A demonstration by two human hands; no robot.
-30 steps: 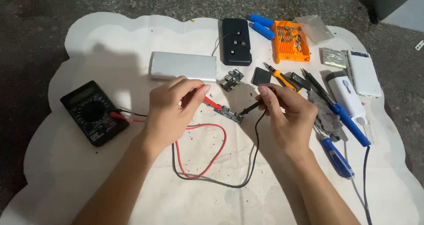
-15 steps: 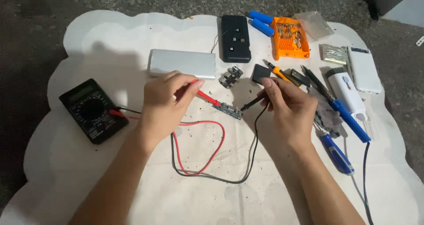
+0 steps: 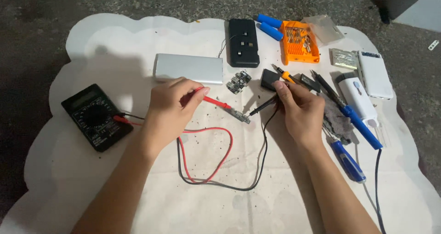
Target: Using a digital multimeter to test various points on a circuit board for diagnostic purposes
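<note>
Two probe tips meet a small narrow board (image 3: pixel 240 116): left hand (image 3: pixel 172 107) pinches red probe (image 3: pixel 216 102), right hand (image 3: pixel 298 110) pinches black probe (image 3: pixel 262 107).

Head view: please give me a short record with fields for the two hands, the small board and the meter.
left hand: holds the red probe, tip pointing at the small circuit board
right hand: holds the black probe, tip near the same board
small circuit board: lies flat on the white cloth, between the two probe tips
multimeter: black, left of the left hand, red and black leads plugged in
silver case: behind the left hand
</note>
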